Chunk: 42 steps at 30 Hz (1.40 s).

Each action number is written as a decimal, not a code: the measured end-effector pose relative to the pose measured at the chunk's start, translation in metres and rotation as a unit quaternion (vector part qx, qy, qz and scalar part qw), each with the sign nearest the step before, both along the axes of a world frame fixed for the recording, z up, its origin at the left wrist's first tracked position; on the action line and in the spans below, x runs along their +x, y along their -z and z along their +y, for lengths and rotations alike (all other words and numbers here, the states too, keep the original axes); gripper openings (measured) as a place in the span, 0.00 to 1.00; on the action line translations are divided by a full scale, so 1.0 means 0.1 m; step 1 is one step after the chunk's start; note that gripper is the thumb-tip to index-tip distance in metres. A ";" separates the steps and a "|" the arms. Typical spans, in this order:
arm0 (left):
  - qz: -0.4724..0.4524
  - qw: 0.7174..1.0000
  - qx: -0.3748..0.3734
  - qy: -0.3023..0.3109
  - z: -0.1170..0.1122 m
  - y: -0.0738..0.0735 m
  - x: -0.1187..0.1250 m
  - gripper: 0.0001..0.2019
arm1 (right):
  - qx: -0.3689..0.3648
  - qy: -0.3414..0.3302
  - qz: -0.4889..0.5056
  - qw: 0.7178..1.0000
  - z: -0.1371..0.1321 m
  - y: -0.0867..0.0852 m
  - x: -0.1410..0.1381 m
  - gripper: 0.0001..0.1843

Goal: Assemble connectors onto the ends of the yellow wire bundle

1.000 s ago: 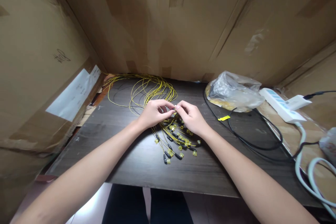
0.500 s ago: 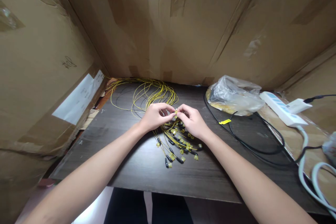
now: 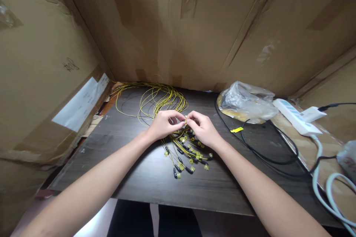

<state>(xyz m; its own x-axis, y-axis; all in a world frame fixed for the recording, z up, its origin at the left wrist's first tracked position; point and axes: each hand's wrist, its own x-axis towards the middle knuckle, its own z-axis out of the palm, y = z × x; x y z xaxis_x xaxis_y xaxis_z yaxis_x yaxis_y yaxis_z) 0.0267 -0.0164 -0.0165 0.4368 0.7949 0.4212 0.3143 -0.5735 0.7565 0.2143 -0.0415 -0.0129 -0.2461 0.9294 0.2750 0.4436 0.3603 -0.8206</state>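
My left hand is closed in a pinch, thumb against fingertips, on the end of a thin yellow cable. Fingertip to fingertip with it, my right hand pinches a small clear-yellow cap at that same end. Fingers hide most of the piece, so I cannot tell whether the cap sits on the cable end. Below both hands, several black connectors with yellow caps lie fanned out on the dark table. Their yellow cables run back under my left hand in loose loops toward the far left.
A crumpled clear plastic bag lies at the back right. Beside it are a white power strip with a plugged-in adapter and a looped black cable with a yellow tag. Cardboard walls enclose the table at back and sides.
Both hands stay together in nearly the same pinch. Less of the yellow piece shows between the fingertips now. The view has shifted slightly; the things on the table lie as before.
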 end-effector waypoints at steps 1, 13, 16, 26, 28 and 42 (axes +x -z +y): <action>0.001 1.000 0.006 0.003 0.00 0.00 0.00 0.06 | 0.002 0.000 -0.006 1.000 0.00 0.01 0.00 0.12; -0.003 1.000 -0.002 -0.016 0.00 0.01 -0.01 0.05 | 0.003 0.010 0.007 1.000 -0.01 0.01 -0.01 0.10; -0.004 1.000 0.004 -0.001 0.00 0.02 -0.01 0.06 | -0.005 0.010 0.009 1.000 0.00 0.02 -0.01 0.13; -0.007 1.000 0.019 -0.012 -0.01 0.00 0.00 0.04 | 0.004 0.007 -0.007 1.000 0.00 0.04 -0.02 0.15; -0.006 1.000 0.009 -0.010 0.00 0.01 -0.01 0.05 | -0.002 0.005 -0.003 1.000 0.00 0.03 -0.02 0.12; 0.000 1.000 0.025 -0.009 0.00 0.01 -0.01 0.05 | -0.005 0.000 -0.004 1.000 0.00 0.03 -0.01 0.14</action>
